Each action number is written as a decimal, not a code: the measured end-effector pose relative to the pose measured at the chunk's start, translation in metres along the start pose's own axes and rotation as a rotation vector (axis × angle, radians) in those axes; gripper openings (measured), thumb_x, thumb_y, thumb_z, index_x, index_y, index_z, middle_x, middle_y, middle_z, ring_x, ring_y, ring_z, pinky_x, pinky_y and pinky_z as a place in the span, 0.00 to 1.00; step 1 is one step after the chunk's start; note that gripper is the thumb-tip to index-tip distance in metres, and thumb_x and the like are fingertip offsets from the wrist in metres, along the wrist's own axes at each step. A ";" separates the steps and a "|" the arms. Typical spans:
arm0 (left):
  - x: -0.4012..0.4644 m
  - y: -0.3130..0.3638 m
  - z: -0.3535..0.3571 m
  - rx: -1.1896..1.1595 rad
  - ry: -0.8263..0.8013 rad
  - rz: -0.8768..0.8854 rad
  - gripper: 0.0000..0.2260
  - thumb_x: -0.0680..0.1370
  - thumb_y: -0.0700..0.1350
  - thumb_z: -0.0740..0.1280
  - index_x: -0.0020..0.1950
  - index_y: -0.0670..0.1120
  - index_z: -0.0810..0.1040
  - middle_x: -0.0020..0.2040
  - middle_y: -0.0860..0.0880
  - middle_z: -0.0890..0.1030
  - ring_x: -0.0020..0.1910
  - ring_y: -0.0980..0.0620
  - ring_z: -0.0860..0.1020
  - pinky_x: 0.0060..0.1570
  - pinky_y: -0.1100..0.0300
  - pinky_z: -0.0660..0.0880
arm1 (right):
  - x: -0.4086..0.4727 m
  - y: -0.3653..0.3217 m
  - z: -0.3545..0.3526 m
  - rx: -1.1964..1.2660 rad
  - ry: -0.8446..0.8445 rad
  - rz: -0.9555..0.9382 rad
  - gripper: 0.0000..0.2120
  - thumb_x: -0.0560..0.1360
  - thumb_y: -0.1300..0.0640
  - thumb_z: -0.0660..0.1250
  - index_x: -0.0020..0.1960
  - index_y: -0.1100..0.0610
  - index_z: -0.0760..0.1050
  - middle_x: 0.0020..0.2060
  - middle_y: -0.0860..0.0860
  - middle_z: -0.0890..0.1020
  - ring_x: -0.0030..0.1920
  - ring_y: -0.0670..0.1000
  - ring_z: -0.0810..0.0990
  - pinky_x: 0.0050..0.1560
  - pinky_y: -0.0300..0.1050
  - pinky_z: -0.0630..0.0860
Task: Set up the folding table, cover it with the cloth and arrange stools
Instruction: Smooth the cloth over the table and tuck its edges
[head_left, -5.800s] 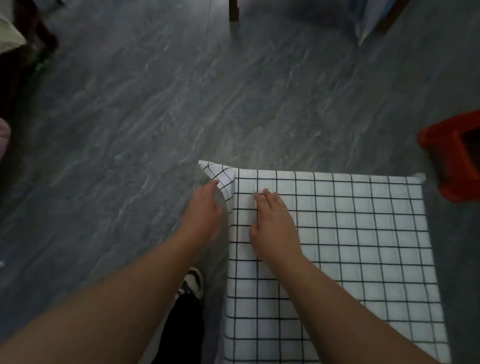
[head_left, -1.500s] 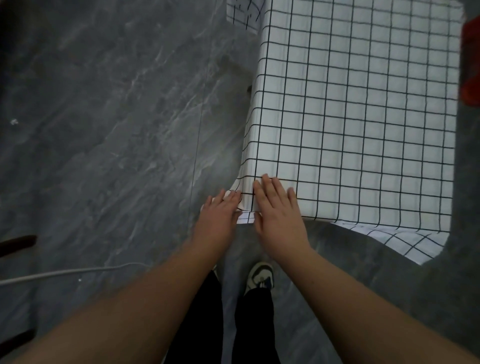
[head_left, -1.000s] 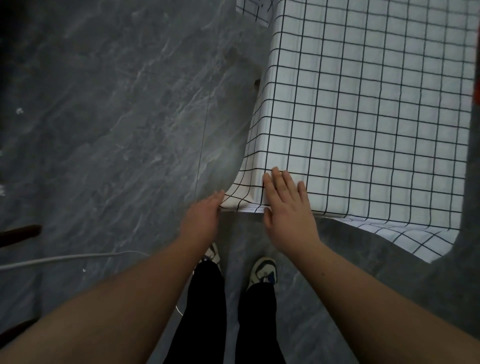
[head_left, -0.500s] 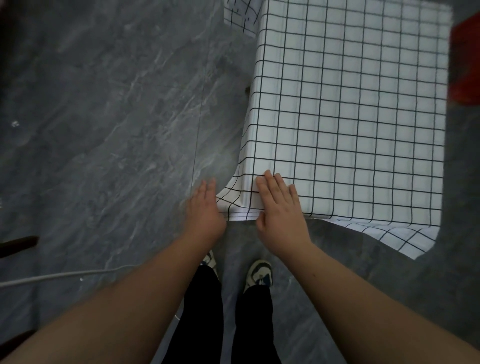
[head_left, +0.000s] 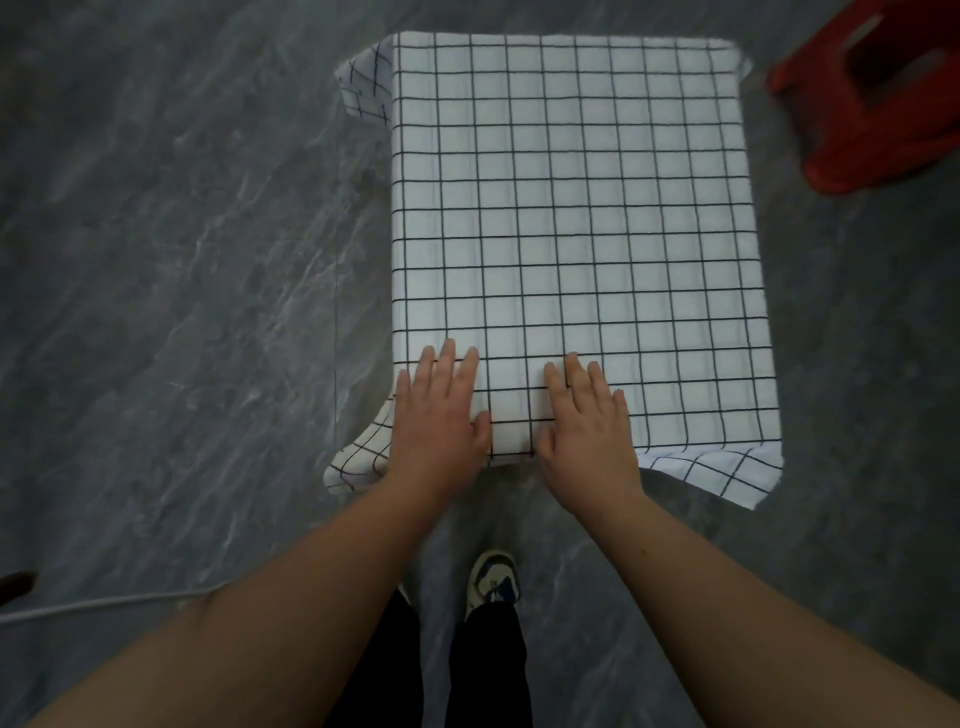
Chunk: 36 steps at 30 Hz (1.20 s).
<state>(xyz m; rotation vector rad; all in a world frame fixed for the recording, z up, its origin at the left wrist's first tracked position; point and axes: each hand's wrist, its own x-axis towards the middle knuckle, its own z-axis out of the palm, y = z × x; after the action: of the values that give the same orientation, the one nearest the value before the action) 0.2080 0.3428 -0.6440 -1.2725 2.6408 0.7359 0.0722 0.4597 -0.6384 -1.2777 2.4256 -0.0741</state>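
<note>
Grey marbled floor (head_left: 182, 260), checked cloth (head_left: 571, 208), both hands flat, fingers spread; red stool (head_left: 872, 104) nearby.

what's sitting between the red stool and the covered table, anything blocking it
Nothing visible. Only bare grey floor lies between the red stool and the right edge of the checked cloth. Both hands, left and right, lie flat on the cloth's near edge, away from that gap.

Matt cloth under your palms, polished stone around you.
Your left hand (head_left: 439, 415) and right hand (head_left: 589, 423) pressed smooth, matt checked cloth (head_left: 571, 208); beyond your right lay a glossy red plastic stool (head_left: 872, 104), on the veined, faintly shiny floor (head_left: 182, 260).
</note>
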 end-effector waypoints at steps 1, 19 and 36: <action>0.005 0.007 0.005 0.050 -0.023 0.032 0.32 0.80 0.55 0.57 0.80 0.52 0.46 0.81 0.47 0.46 0.79 0.46 0.43 0.77 0.44 0.45 | 0.003 0.011 -0.001 -0.017 -0.001 0.029 0.31 0.79 0.51 0.57 0.80 0.52 0.53 0.80 0.54 0.53 0.80 0.57 0.49 0.77 0.62 0.51; 0.026 0.044 0.021 0.162 -0.039 0.012 0.31 0.81 0.59 0.53 0.80 0.55 0.45 0.81 0.47 0.43 0.78 0.47 0.36 0.75 0.41 0.39 | 0.010 0.100 -0.018 0.017 0.016 0.236 0.31 0.81 0.47 0.54 0.81 0.51 0.50 0.81 0.52 0.50 0.80 0.55 0.46 0.78 0.59 0.48; 0.002 0.095 -0.117 -0.122 0.099 -0.052 0.27 0.79 0.46 0.62 0.78 0.46 0.59 0.78 0.45 0.61 0.78 0.45 0.55 0.76 0.46 0.54 | -0.011 0.081 -0.159 0.111 0.067 0.208 0.32 0.79 0.52 0.61 0.80 0.54 0.54 0.80 0.54 0.56 0.79 0.56 0.52 0.78 0.54 0.53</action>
<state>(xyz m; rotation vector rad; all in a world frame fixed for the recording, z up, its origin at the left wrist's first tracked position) 0.1466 0.3362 -0.5065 -1.4392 2.6638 0.8592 -0.0445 0.4938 -0.5068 -0.9840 2.5579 -0.1934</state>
